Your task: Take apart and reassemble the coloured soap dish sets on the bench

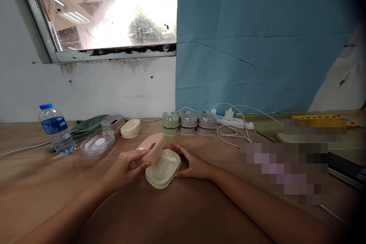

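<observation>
My left hand [130,166] grips a pink plastic cover [151,146] with an oval slot, pinching its near end between thumb and fingers. The cover is tilted above the left part of a cream soap-dish-like tray [166,166]. That tray lies on the table, its shallow hollow facing up, and a second rim shows under its edge. On the tray's right side, my right hand [193,162] has its thumb at the near edge and its fingers at the far corner. The palm side of the right hand is partly hidden.
Behind stand stacked green and grey boxes [187,122], beside a white power strip [230,121] with looped cables. To the left are cream trays [130,127], a grey slotted cover [113,121], transparent trays [98,145] and a water bottle [57,129]. Blurred blocks hide the right side.
</observation>
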A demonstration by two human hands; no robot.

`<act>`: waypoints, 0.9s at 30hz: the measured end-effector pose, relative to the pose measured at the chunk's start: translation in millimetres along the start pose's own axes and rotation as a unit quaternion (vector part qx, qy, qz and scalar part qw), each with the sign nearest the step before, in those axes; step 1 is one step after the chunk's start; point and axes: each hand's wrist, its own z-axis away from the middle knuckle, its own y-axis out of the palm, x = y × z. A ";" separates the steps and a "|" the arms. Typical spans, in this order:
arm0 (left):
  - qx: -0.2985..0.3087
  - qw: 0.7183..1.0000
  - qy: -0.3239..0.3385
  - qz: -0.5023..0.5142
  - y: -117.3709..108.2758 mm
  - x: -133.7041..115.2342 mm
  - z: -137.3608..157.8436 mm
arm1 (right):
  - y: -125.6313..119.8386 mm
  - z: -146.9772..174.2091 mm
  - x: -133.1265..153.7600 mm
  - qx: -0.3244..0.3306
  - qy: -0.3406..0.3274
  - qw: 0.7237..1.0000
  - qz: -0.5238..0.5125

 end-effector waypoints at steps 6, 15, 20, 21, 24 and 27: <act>0.019 0.989 -0.011 -0.147 -11.9 37.7 6.5 | -2.4 -0.9 3.1 0.012 -0.021 0.997 0.071; 0.032 0.970 -0.046 -0.236 -12.7 87.8 16.3 | -1.4 -1.4 -0.1 0.022 -0.014 0.997 0.070; 0.039 0.962 -0.055 -0.265 -12.3 92.2 16.4 | -1.3 -1.3 0.1 0.032 -0.009 0.997 0.075; 0.040 0.961 -0.055 -0.269 -12.2 93.2 16.4 | -1.3 -1.5 0.0 0.031 -0.012 0.997 0.075; 0.015 0.956 -0.049 -0.287 -11.6 92.3 16.2 | -1.4 -1.8 -0.4 0.026 -0.020 0.997 0.073; -0.044 0.958 -0.018 -0.284 -9.4 73.2 15.3 | -1.3 -1.8 -1.1 0.026 -0.021 0.997 0.072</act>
